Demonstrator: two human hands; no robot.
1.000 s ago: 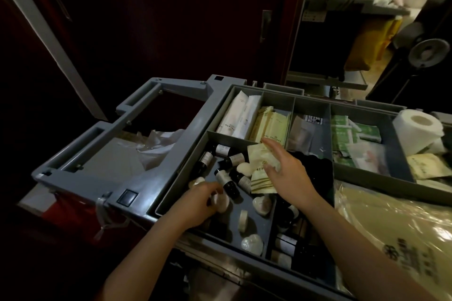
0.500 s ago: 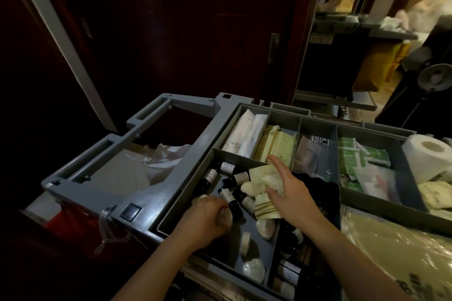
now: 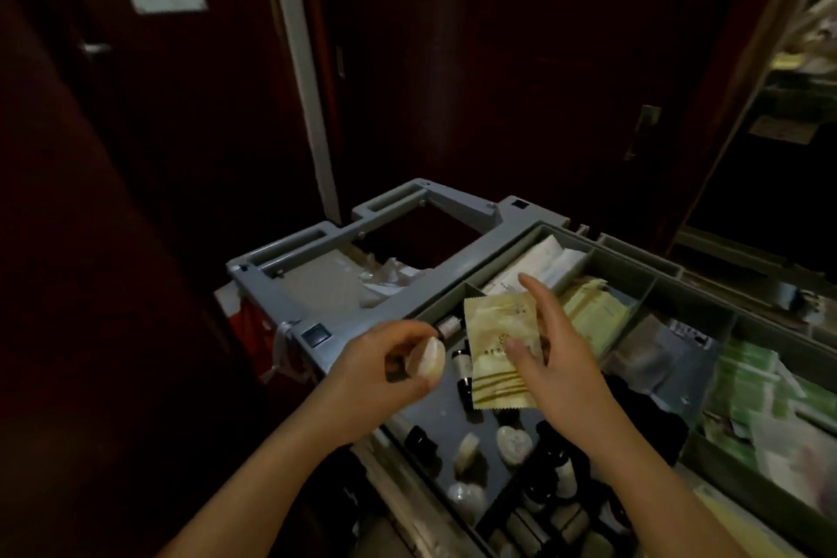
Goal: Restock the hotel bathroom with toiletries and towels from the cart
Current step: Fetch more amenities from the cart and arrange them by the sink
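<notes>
Hovering over the grey cart (image 3: 457, 213) in the lower middle of the frame, both hands are busy above its tray of toiletries. The left hand (image 3: 385, 372), just left of centre, pinches a small round pale soap (image 3: 425, 365) between thumb and curled fingers (image 3: 407, 331). The soap is lifted clear of the tray, its flat face turned to the right. Just beside it, the right hand (image 3: 561, 362) holds a pale yellow sachet (image 3: 493, 331) upright. The thumb presses on the sachet's front, the other fingers lie behind it, and the forefinger sticks up straight past its top right corner. Soap and sachet are near each other but apart. Below the hands, the tray's near compartment (image 3: 446, 424) holds small dark bottles (image 3: 464, 376) lying down and more wrapped round soaps (image 3: 514, 444). Further up the tray lie white packets (image 3: 543, 263) and more yellow sachets (image 3: 593, 317), with green packets (image 3: 743, 381) at the right edge. Dark wooden doors (image 3: 498, 59) fill the upper frame.
</notes>
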